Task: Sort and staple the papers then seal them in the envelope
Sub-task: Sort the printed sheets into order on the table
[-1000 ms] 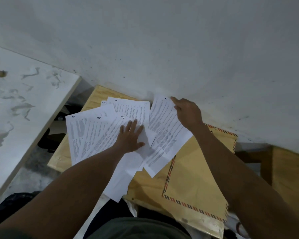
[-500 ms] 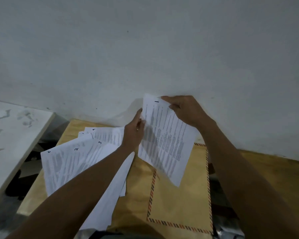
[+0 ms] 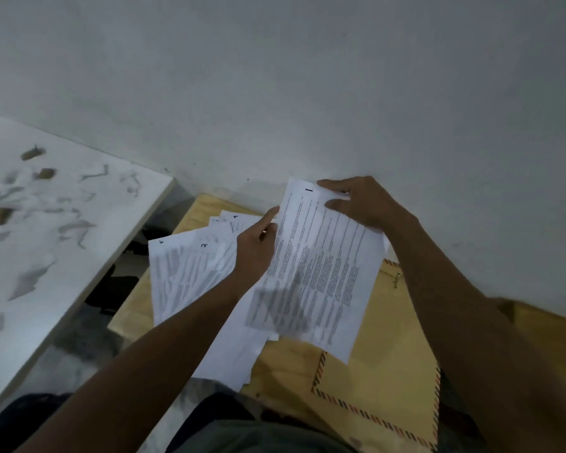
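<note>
A printed sheet marked "1" (image 3: 321, 273) is lifted off the pile, tilted toward me. My right hand (image 3: 361, 204) pinches its top right corner. My left hand (image 3: 255, 250) holds its left edge between thumb and fingers. Several other numbered sheets (image 3: 190, 276) lie fanned on the wooden board to the left, one marked "2". A large brown envelope (image 3: 386, 364) with a red-and-blue striped border lies flat under and to the right of the lifted sheet. No stapler is in view.
A wooden board (image 3: 206, 207) carries the papers and envelope, close against a white wall (image 3: 307, 93). A white marble-patterned tabletop (image 3: 46, 230) stands to the left, across a dark gap. My lap is at the bottom edge.
A second ago my left hand pressed flat on the fanned pile and sheet "1" lay on it. Both hands have since lifted that sheet and hold it in the air.
</note>
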